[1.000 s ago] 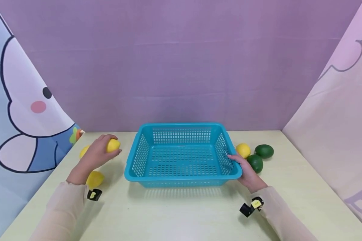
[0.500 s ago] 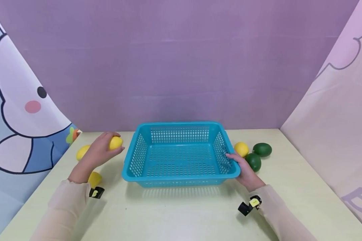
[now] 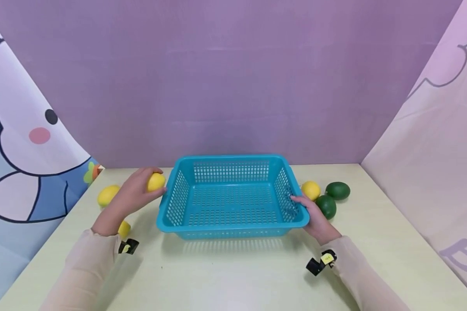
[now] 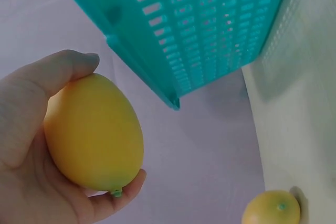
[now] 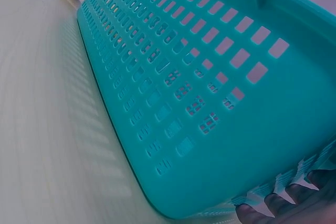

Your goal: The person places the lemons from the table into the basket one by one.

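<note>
In the head view my left hand [image 3: 138, 192] holds a yellow lemon [image 3: 155, 182] beside the left rim of a blue plastic basket [image 3: 233, 225]. The left wrist view shows thumb and fingers curled round the lemon [image 4: 97, 132], its green stem end downward, with a gap to the basket [image 4: 131, 51]. My right hand [image 3: 315, 218] grips the basket's right side, its thumb over the rim. In the right wrist view several fingertips [image 5: 283, 203] press against the perforated end wall. No fruit shows inside the basket.
Two more lemons, one behind [image 3: 108, 195] and one partly hidden by my left forearm [image 3: 123, 229], lie on the left. Right of the basket sit a yellow fruit [image 3: 310, 190] and two dark green fruits, one farther [image 3: 337, 190] and one nearer [image 3: 326, 207]. A purple cloth backs the table.
My left hand has moved right with the lemon, closer to the basket's left rim. The right hand keeps its grip on the basket. The view has shifted slightly.
</note>
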Available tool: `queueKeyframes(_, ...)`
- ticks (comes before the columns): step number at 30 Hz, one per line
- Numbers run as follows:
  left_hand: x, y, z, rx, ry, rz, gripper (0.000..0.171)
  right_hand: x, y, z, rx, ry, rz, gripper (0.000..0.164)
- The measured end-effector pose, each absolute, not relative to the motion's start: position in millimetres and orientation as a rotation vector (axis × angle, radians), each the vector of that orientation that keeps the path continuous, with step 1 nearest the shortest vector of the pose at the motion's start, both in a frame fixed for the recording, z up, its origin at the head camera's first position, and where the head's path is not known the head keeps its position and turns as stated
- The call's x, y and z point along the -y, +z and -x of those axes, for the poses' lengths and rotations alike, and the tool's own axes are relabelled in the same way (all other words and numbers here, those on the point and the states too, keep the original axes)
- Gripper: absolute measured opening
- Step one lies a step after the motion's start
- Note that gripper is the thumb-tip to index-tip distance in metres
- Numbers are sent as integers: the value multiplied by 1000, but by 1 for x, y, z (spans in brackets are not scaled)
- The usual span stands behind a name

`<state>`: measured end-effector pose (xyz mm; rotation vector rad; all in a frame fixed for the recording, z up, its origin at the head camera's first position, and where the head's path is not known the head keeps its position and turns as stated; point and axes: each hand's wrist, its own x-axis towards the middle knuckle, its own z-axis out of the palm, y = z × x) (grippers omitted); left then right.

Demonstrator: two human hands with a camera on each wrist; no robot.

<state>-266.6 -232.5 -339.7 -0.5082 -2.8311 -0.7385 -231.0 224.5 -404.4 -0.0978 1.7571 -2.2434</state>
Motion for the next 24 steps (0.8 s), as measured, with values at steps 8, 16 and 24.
queueKeyframes(8,221,-335,261,2824,-736,561,51,-225,-403,231,-1750,-2250,108,68)
queueKeyframes(16,210,-330,254,2808,-708,628,50,-224,-405,231,-1745,-2253,106,68)
queueKeyframes(24,200,-327,251,2771,-713,717,49,-223,-404,230,-1745,-2254,101,67)
